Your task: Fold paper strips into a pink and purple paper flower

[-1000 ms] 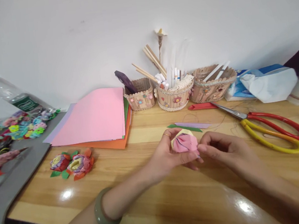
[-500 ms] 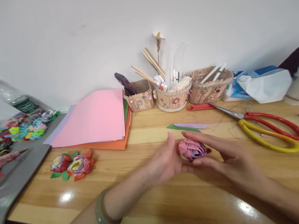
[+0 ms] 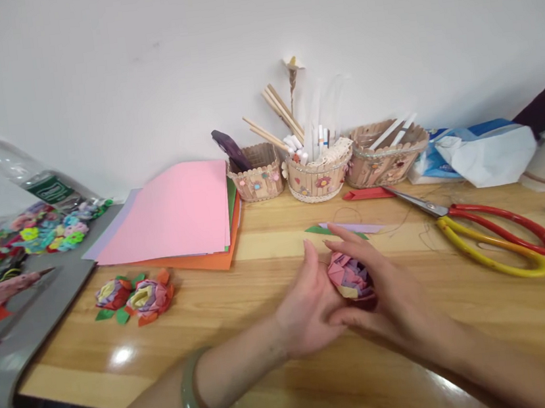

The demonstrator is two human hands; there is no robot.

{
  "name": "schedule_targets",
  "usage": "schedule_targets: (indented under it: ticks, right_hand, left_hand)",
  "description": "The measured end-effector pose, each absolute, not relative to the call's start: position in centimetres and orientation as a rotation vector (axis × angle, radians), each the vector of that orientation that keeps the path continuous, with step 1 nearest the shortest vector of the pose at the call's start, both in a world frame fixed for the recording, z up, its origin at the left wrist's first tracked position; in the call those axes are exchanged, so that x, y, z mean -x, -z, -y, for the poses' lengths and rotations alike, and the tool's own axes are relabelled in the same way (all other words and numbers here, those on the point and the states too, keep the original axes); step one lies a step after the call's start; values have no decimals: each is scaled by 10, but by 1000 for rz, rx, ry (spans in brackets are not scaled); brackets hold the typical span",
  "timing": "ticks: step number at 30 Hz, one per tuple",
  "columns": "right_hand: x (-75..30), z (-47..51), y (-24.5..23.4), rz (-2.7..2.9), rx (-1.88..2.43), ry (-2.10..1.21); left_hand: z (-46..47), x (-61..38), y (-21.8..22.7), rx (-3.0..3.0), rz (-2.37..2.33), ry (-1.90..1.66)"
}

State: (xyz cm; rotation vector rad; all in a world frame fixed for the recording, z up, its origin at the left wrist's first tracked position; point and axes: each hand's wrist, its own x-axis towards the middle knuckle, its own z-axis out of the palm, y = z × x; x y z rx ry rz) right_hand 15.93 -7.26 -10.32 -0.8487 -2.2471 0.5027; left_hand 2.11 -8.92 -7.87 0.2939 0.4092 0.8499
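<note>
A folded paper flower (image 3: 349, 276) in pink, purple and yellow sits between my two hands above the wooden table (image 3: 272, 283). My left hand (image 3: 305, 306) cups it from the left with the thumb raised. My right hand (image 3: 388, 296) wraps round it from the right, fingers curled over its top. Both hands hold the flower together.
Two finished paper flowers (image 3: 135, 297) lie to the left. A stack of coloured paper (image 3: 174, 213) lies behind them. Three stick baskets (image 3: 318, 172) with sticks and pens stand at the wall. Red and yellow scissors (image 3: 495, 236) lie right. Paper strips (image 3: 349, 227) lie beyond my hands.
The flower has been turned over, from its pink base to its petalled side. My right hand moved from pinching its edge to wrapping round it, and both hands drew slightly nearer to me.
</note>
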Motion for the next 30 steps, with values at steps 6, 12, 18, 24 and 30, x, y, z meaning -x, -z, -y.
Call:
schedule_targets:
  ticks: [6, 12, 18, 24, 30]
  right_hand:
    - [-160, 71, 103, 2245, 786, -437]
    - [-157, 74, 100, 2174, 787, -466]
    - [-156, 77, 99, 2150, 820, -473]
    - [-158, 79, 103, 2076, 910, -535]
    - [-155, 76, 96, 2066, 761, -600]
  left_hand:
    - [90, -20, 82, -295, -403, -811]
    - [89, -23, 88, -240, -460, -847]
    - [93, -26, 92, -358, -526, -898]
    - [94, -28, 89, -462, -638, -977]
    - [92, -27, 88, -418, -637, -967]
